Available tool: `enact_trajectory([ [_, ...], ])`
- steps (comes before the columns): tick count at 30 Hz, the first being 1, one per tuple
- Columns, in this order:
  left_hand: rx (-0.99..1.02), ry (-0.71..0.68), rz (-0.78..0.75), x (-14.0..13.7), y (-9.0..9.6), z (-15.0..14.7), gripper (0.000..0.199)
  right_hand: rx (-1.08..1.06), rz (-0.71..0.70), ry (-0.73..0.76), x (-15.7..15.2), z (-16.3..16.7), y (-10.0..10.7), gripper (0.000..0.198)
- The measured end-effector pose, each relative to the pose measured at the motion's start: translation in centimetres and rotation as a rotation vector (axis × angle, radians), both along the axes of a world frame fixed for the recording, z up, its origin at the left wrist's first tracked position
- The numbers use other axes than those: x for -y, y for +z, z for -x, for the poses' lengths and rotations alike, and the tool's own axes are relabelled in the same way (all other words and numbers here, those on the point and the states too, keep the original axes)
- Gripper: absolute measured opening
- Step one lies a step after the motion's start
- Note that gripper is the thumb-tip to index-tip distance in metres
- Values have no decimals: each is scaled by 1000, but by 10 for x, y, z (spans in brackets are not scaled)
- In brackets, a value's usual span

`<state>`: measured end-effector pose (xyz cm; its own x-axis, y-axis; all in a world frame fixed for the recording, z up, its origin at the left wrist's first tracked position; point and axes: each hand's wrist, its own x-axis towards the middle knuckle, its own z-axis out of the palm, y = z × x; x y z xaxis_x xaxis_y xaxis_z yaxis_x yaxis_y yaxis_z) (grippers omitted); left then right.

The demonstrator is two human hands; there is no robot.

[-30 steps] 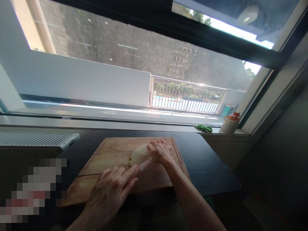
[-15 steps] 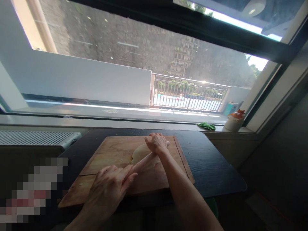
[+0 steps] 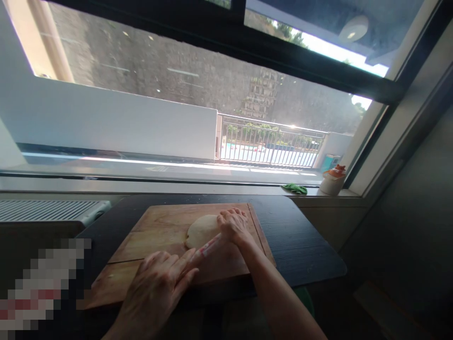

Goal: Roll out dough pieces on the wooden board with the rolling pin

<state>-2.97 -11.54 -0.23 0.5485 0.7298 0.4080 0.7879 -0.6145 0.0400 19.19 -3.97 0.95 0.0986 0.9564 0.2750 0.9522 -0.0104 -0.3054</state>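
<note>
A wooden rolling pin (image 3: 205,248) with reddish marks lies slantwise over the wooden board (image 3: 159,221). My left hand (image 3: 161,274) holds its near end, thumb and fingers extended along it. Over the far end, my right hand (image 3: 233,225) curls its fingers and hides that part of the pin. A flat, pale round of dough (image 3: 201,230) rests on the board, beyond the pin. Its right edge is covered by my right hand.
The board lies on a dark table (image 3: 297,241) below a wide window. On the sill sit a green cloth (image 3: 295,189) and a white pot (image 3: 331,183) with an orange top. A ribbed white unit (image 3: 49,211) stands at the left.
The rolling pin has come nearer to me, and more of the dough shows beyond it. Red marks now appear on the pin. The whole view has shifted slightly.
</note>
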Motion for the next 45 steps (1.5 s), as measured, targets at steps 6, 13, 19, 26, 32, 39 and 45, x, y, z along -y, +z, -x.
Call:
enact_trajectory([
  [6, 38, 46, 3, -16, 1, 7, 38, -33, 98, -35, -37, 19, 10, 39],
  [13, 91, 63, 37, -16, 4, 8, 41, 0, 70, 20, -36, 20, 8, 41],
  [19, 98, 10, 12, -6, 2, 4, 36, 26, -51, -2, 11, 0, -8, 38],
  [26, 88, 27, 19, -9, -1, 4, 34, 8, -129, -56, 12, 2, -14, 35],
  [32, 90, 175, 74, -31, 1, 9, 37, -45, -39, -74, -24, 19, 6, 38],
  [39, 70, 109, 65, -23, 7, 5, 37, -53, -31, -68, -12, 17, 5, 36],
  [45, 29, 42, -63, -6, 4, -4, 34, 10, -141, -48, 22, 0, -17, 36],
])
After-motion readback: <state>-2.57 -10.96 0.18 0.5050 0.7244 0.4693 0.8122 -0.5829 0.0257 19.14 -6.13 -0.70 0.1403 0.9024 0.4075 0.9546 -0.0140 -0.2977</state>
